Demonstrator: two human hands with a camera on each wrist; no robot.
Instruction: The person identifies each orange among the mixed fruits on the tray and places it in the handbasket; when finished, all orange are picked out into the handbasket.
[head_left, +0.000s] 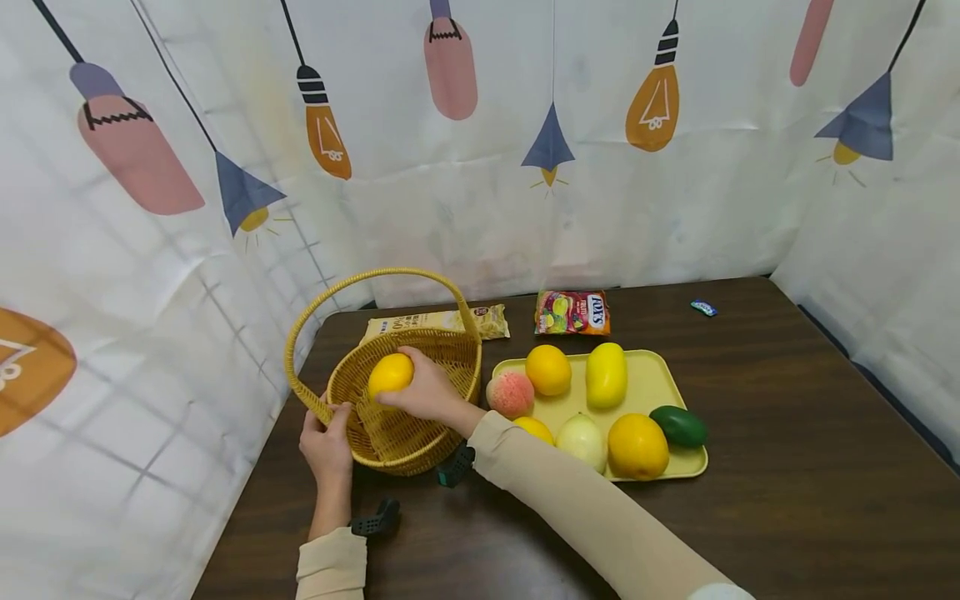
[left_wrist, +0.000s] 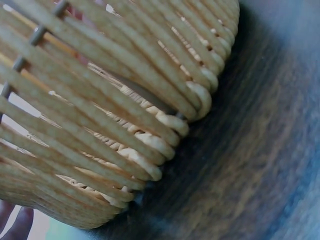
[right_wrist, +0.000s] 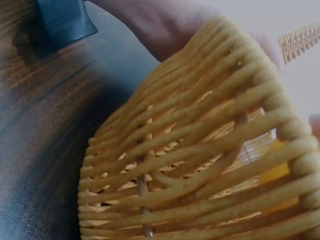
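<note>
A woven wicker basket (head_left: 408,454) with a tall arched handle stands on the left side of the dark table. My left hand (head_left: 327,446) grips it at its left rim, by the foot of the handle. Inside the basket, my right hand (head_left: 429,390) holds a round yellow fruit (head_left: 390,375) between fingers and thumb. Basket weave (left_wrist: 125,100) fills much of the left wrist view, with fingertips at the lower left corner. Through the weave (right_wrist: 200,140) in the right wrist view, part of the yellow fruit (right_wrist: 274,172) shows.
Right of the basket, a yellow tray (head_left: 648,375) bears a peach (head_left: 511,394), an orange (head_left: 548,370), an onion (head_left: 582,442), a green fruit (head_left: 678,426) and several others. Behind lie a long yellow packet (head_left: 491,322), a candy bag (head_left: 572,313) and a small blue wrapper (head_left: 703,307).
</note>
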